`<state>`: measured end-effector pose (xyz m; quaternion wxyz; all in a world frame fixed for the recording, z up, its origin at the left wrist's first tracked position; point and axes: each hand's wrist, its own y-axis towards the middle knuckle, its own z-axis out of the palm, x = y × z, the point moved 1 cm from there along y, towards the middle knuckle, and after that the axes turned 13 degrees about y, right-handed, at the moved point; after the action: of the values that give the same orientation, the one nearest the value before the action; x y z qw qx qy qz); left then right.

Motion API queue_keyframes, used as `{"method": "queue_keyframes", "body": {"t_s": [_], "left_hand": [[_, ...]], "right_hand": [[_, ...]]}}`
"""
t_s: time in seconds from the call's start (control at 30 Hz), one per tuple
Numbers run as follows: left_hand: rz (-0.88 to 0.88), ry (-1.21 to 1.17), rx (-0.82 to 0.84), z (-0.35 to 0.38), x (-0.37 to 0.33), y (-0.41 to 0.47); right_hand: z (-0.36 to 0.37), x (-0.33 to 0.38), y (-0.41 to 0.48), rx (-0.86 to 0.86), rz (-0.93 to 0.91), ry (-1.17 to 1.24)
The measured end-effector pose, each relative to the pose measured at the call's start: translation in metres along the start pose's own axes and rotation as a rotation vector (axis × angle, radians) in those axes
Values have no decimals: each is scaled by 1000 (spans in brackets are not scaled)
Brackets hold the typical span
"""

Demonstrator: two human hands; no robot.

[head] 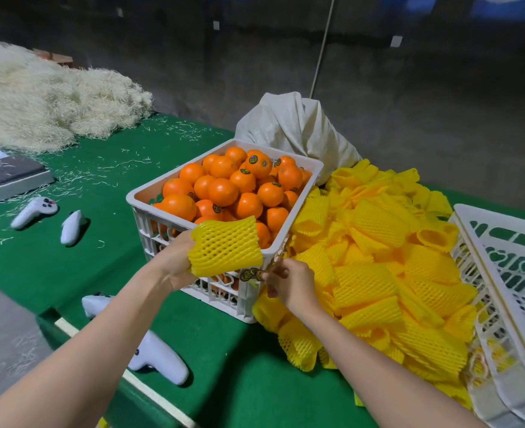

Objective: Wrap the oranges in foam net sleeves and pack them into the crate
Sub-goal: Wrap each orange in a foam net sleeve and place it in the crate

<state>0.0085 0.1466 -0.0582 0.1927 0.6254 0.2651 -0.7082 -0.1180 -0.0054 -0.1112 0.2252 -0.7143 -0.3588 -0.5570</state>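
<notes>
Yellow foam net sleeve (225, 247) covers the fingers of the left hand (174, 261). The fingers are hidden inside it, so I cannot tell how they lie. The sleeve's long axis follows the hand and points toward the right hand (289, 285) and a little away from the person.

The right hand, close beside the sleeve, has curled fingers, and its thumb and forefinger pinch a small dark item (250, 274) with round labels. What the item is I cannot tell.

Just beyond both hands is one white crate (193, 157) heaped with oranges (222, 191). Several carry a round dark sticker, but the writing is too small to read.

Beyond and outside the right hand lies a pile of yellow sleeves (375, 261), too many to count, and past it an empty crate (502, 248).

Outside the left hand lie four white controllers (34, 210) and one scale (8, 177).
</notes>
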Motion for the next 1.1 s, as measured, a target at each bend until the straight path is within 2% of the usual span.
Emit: {"method": "queue_keyframes", "body": {"t_s": [0.07,0.13,0.23,0.3,0.4,0.5,0.57,0.67,0.7,0.77,0.83,0.9,0.93,1.0,1.07,1.1], "left_hand": [[6,51,-17,0,-3,4],[31,105,-33,1,-8,8],[78,164,-55,6,-18,16],[96,202,-87,11,-24,21],[194,306,-124,19,-31,30],[332,422,-199,28,-36,36],[460,578,-280,36,-37,39],[581,817,-389,45,-35,43],[590,891,-370,45,-35,47],[604,974,-171,39,-37,54],[546,822,15,25,-44,61],[490,660,-102,5,-51,78],[464,710,-232,-7,-53,94],[272,1097,-388,-26,-51,125],[64,1426,-346,-35,-45,145],[42,1497,-324,-37,-41,150]], "right_hand": [[-11,7,0,66,23,-15],[-24,16,-2,23,-3,-29],[-36,41,-7,-84,-160,78],[-36,62,-11,-69,-262,216],[-32,85,-11,-14,-342,305],[-32,94,-4,-47,-386,322],[-34,96,6,-47,-362,325],[-40,91,32,16,-199,376],[-43,89,39,13,-173,363],[-51,84,53,-49,-148,392],[-60,80,64,-98,-79,509],[-64,76,72,-125,-32,601],[-64,76,76,-133,-20,619],[-57,77,83,-122,12,644],[-48,78,88,-93,54,663],[-44,79,91,-86,71,682]]}}
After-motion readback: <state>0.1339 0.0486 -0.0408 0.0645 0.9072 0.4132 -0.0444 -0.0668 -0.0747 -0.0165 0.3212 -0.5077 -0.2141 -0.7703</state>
